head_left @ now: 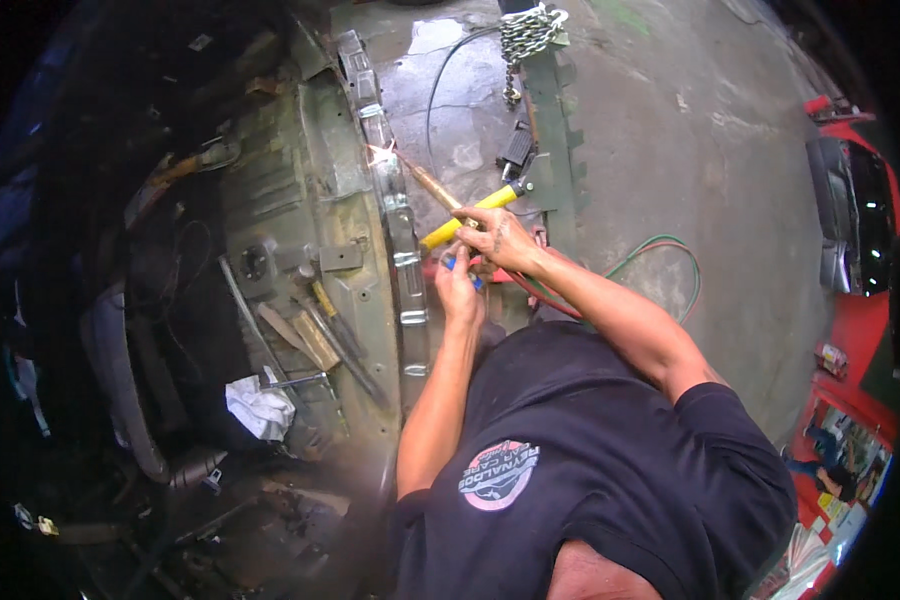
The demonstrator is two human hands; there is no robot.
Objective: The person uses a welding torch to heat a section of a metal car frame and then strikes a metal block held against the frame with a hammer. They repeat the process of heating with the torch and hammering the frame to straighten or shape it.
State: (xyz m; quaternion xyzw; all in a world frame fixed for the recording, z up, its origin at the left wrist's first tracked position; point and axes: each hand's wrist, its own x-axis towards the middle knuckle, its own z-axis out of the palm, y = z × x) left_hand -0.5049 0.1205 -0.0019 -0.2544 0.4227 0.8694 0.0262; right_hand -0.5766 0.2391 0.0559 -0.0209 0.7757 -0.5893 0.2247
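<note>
My right hand (505, 242) is closed round the brass body of a gas torch (432, 187). Just below it, my left hand (458, 288) pinches the torch's rear end beside a blue valve knob (477, 282). From the torch tip a small bright flame (381, 154) meets the edge of a vehicle's metal sill (398, 215), which runs up and down the view and has several shiny bare patches. Red and green hoses (660, 242) trail from the torch's rear past my right forearm. Behind the torch and my right hand lies a yellow bar (485, 210) with a black end.
Left of the sill, the bare vehicle floor holds a hammer (320, 290), other long tools and a crumpled white cloth (260, 405). A chain (532, 35) hangs over a green beam (552, 120) at the top. Red cabinets (860, 340) line the far right.
</note>
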